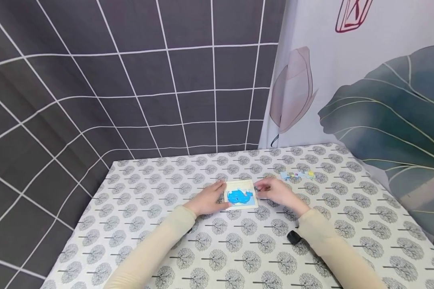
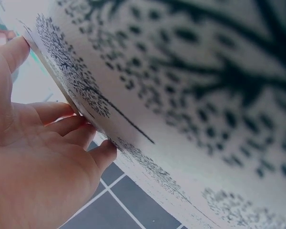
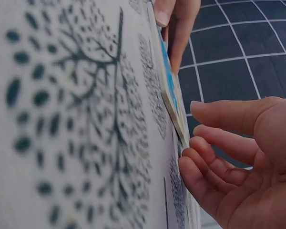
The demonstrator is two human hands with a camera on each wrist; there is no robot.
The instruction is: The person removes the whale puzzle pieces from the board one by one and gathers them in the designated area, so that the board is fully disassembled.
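Note:
A small wooden tray puzzle (image 1: 240,195) with a blue whale picture and a pale frame lies on the table in the head view. My left hand (image 1: 209,198) holds its left side, fingers at the far left corner and thumb at the near left one. In the left wrist view the fingertips (image 2: 69,112) lie along the frame's edge. My right hand (image 1: 276,193) is at the puzzle's right edge. In the right wrist view its fingers (image 3: 214,162) are loosely bent beside the frame's corner, the thumb is apart from them, and nothing shows between them.
Several loose puzzle pieces (image 1: 298,175), light blue with a yellow one, lie beyond my right hand. The tablecloth (image 1: 202,253) has a tree print. A dark gridded curtain (image 1: 188,80) hangs at the back and left, a pale leaf-print curtain (image 1: 311,100) at the right.

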